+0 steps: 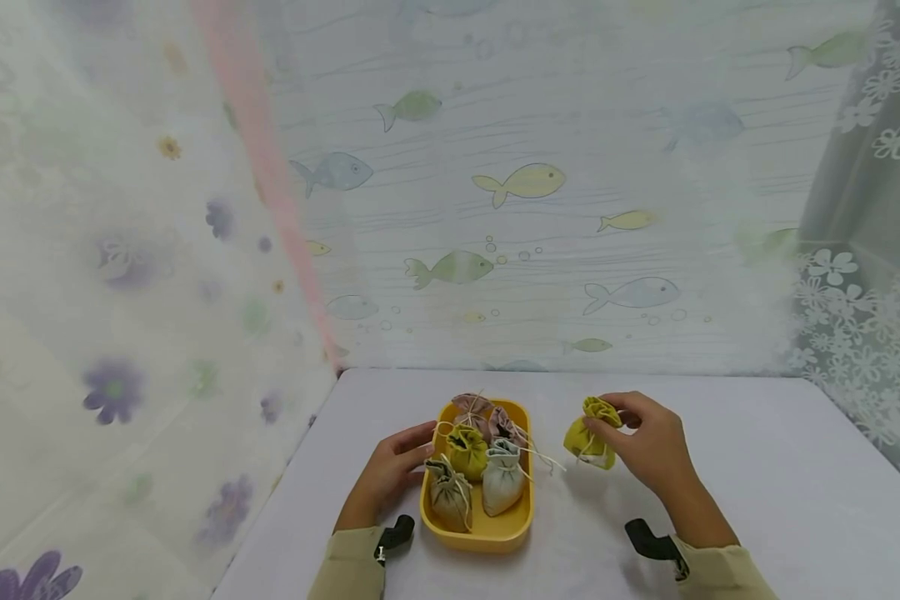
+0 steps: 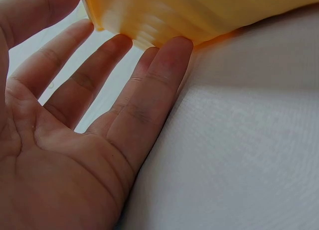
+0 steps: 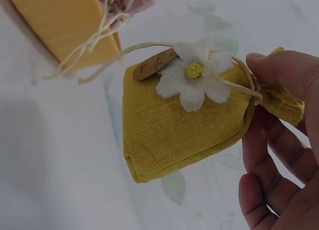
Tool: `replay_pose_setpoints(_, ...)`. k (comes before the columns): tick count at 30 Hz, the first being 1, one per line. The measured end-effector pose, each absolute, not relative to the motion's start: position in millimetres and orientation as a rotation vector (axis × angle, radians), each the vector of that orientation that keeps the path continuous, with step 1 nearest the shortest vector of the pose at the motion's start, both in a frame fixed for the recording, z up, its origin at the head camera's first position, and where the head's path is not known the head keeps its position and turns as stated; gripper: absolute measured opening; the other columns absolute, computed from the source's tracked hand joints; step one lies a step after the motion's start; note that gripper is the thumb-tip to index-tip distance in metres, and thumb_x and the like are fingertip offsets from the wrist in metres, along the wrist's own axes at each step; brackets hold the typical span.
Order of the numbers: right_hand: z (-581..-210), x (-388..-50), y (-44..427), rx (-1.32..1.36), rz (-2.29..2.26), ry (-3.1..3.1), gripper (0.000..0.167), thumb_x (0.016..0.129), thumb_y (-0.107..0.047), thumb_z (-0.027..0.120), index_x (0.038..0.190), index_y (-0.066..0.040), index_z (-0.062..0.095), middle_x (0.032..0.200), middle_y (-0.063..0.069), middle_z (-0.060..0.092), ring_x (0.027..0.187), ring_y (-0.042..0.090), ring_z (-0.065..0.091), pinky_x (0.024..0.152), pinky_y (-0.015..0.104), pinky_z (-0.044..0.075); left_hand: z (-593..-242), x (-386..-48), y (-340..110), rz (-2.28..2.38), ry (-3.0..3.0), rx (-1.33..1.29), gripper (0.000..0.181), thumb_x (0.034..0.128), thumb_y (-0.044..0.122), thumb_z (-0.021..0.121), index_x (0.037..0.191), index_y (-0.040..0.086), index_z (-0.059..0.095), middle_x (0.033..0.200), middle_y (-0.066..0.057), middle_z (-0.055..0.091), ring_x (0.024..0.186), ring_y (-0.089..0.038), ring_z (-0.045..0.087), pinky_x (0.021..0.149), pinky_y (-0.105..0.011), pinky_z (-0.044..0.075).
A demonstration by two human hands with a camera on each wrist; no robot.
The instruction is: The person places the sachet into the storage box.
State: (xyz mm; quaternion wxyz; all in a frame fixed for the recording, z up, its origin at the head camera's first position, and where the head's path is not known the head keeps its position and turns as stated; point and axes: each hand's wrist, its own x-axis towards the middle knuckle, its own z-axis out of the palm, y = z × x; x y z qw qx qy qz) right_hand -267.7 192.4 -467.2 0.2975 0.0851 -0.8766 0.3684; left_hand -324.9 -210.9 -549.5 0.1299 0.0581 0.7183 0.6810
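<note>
My right hand pinches the gathered neck of a mustard-yellow drawstring pouch between thumb and fingers, holding it to the right of the tray. Seen in the right wrist view, that pouch carries a white fabric flower, a small brown tag and a cream cord. At the left side of the yellow tray, my left hand touches the wall with extended fingers. Its fingertips meet the tray's side in the left wrist view.
Inside the tray sit several drawstring pouches: a yellow one, a pale grey one, a brownish one and pinkish ones at the back. A white cloth covers the table. Fish-printed curtain hangs behind.
</note>
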Motion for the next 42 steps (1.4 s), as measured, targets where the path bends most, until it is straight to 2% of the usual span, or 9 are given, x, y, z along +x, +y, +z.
replay_pose_setpoints(12, -454, -260, 183, 0.299, 0.998, -2.287, 0.03, 0.083, -0.032, 0.089, 0.108, -0.02, 0.079, 0.096, -0.008, 0.075, 0.082, 0.009, 0.065, 0.072, 0.026, 0.057, -548, -326, -212, 1.974, 2.088, 0.159, 0.066, 0.0904, 0.044, 0.078, 0.149, 0.024, 0.057, 0.155, -0.006, 0.054, 0.132, -0.023, 0.061, 0.1, -0.04, 0.059)
replay_pose_setpoints(19, -452, -258, 175, 0.367, 1.04, -2.276, 0.029, 0.082, -0.028, 0.09, 0.108, -0.022, 0.078, 0.096, -0.011, 0.074, 0.079, 0.008, 0.067, 0.069, 0.03, 0.061, -548, -326, -211, 1.967, 2.101, 0.159, 0.066, 0.0903, 0.044, 0.078, 0.149, 0.024, 0.057, 0.154, -0.006, 0.055, 0.133, -0.024, 0.061, 0.1, -0.04, 0.058)
replay_pose_setpoints(28, -450, -254, 166, 0.446, 1.053, -2.263, 0.031, 0.08, -0.026, 0.091, 0.109, -0.024, 0.078, 0.097, -0.015, 0.074, 0.08, 0.004, 0.067, 0.07, 0.026, 0.061, -547, -326, -211, 1.967, 2.102, 0.151, 0.068, 0.0884, 0.046, 0.079, 0.149, 0.024, 0.057, 0.154, -0.006, 0.055, 0.133, -0.025, 0.061, 0.101, -0.041, 0.058)
replay_pose_setpoints(42, -443, -243, 151, 0.492, 1.146, -2.291, 0.033, 0.083, -0.027, 0.089, 0.113, -0.026, 0.077, 0.101, -0.012, 0.077, 0.076, 0.004, 0.07, 0.066, 0.026, 0.062, -549, -325, -211, 1.962, 2.103, 0.165, 0.065, 0.0901, 0.044, 0.078, 0.149, 0.024, 0.058, 0.153, -0.006, 0.056, 0.132, -0.025, 0.061, 0.101, -0.041, 0.058)
